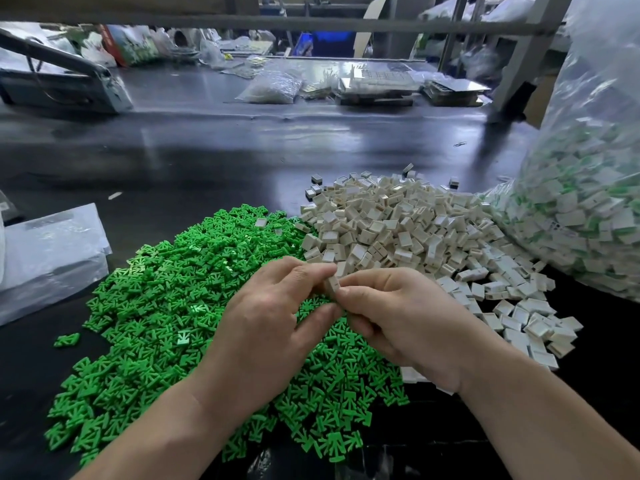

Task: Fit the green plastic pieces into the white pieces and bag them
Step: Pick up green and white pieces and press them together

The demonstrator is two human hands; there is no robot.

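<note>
From the head view, a single white piece (333, 285) is pinched between both hands, right above the near edge of the green pile (180, 306), which serves as the landmark here. The left hand (273, 327) is closed narrow, its grip set on the left face of the piece by thumb and forefinger; the right hand (394, 317) is closed on the piece's right side in the same narrow pinch. Whether a green piece is already seated inside cannot be told, since the fingers hide that face. The step in hand is judged to be the fitting of a green insert into this white shell. Behind and to the right of the green pile, the white pile (415, 230) is heaped on the dark desk (207, 161), touching the green one along its far right edge. Further right of that, a big clear bag (588, 202) is seen, already loaded with assembled pieces. For the next move, a firm squeeze is probably called for until the insert sits flush, and then a reach right, past the white pile, to the bag.
</note>
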